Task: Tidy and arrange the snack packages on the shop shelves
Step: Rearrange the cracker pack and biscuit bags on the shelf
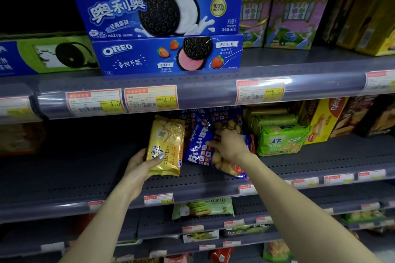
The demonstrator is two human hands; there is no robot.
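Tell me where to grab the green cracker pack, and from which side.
Probably the green cracker pack by its short left end, coming from the front. It lies flat and wide atop another pack; boxes crowd its right side, while only the right hand on the blue bag blocks the left.

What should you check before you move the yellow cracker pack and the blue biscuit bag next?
1. Left hand grips the yellow cracker pack: ok.
2. Right hand has hold of the blue biscuit bag: ok, fingers curl on it.
3. Blue bag standing straight: not ok, it leans.
4. Yellow pack upright: ok.
5. Bare room on the middle shelf left of the yellow pack: ok.
6. Green cracker packs clear of the right hand: ok, apart.
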